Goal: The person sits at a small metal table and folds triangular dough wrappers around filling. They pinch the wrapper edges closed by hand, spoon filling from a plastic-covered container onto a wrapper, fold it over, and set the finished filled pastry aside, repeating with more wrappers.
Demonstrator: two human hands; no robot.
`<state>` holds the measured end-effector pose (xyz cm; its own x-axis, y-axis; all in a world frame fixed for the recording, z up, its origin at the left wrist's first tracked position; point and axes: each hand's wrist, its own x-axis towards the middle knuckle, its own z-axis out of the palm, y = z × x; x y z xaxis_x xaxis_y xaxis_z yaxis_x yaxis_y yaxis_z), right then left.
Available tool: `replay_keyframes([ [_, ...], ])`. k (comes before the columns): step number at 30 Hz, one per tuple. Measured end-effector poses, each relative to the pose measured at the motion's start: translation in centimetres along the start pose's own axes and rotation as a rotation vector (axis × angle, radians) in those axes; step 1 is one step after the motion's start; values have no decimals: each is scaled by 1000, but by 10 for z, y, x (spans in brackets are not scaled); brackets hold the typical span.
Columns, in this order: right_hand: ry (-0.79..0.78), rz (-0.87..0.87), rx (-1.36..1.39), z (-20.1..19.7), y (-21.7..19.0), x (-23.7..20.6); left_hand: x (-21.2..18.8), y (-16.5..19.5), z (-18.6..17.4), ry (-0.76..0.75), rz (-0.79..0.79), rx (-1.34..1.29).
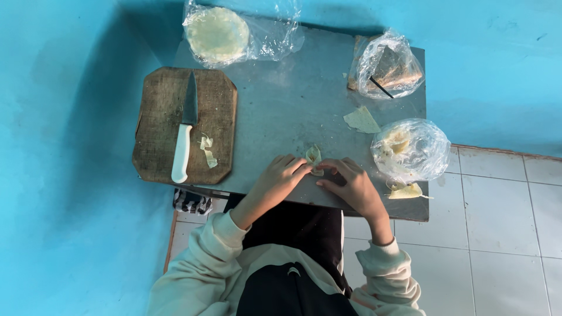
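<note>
bottom of frame: cream sleeves with ribbed cuffs, dark top between them. both hands meet at lower centre, at the near edge of the grey metal table (293, 111).

left hand (280, 178): fingers curled inward, fingertips pinching the left side of a small folded dough wrapper (314, 157). right hand (351, 181): thumb and forefinger pinched on the wrapper's lower right edge, other fingers bent loosely. wrapper sits on the table surface between the two hands, pale yellow, thin, creased into a pointed fold standing up a little. cannot tell if there is filling inside.

risk, as a judgement: the sheet looks thin and soft, so a hard pinch could tear the fold, and the work is close to the table's near edge, so a slip could drop it to the tiled floor.

right of the hands: a yellowish folded piece (405, 191) near the lower right table corner, just beside a crumpled clear plastic bag (411, 149) with pale contents. a flat torn wrapper scrap (362, 120) lies bare on the metal above centre-right.

left of frame: worn wooden cutting board (158, 126), rounded corners, scored dark surface. on it a knife (184, 131), dark blade, white handle, pointing up-frame, and a few curled dough trimmings (208, 150).

far edge: round stack of pale wrappers in a clear bag (218, 34), upper left; another clear bag (387, 65) over brownish contents, upper right. turquoise wall around.
</note>
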<state>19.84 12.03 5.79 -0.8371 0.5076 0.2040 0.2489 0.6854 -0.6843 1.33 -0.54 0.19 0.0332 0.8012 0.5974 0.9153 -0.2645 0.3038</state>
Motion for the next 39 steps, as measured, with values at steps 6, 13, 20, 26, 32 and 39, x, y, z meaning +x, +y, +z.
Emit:
replay_keyframes([
  [6,144,-204,-123,9,-5,-2,0,8,6,-19,-109,-20],
  [13,156,-333,-192,10,-7,5,5,8,12,29,-194,-56],
  [20,41,-168,-47,4,10,16,5,8,15,104,-258,-186],
  [26,20,51,101,16,27,22,12,4,20,128,-412,-328],
  [32,106,27,64,19,31,22,11,10,13,137,-377,-320],
  [39,211,-269,-246,18,21,12,7,5,12,79,-94,-11],
])
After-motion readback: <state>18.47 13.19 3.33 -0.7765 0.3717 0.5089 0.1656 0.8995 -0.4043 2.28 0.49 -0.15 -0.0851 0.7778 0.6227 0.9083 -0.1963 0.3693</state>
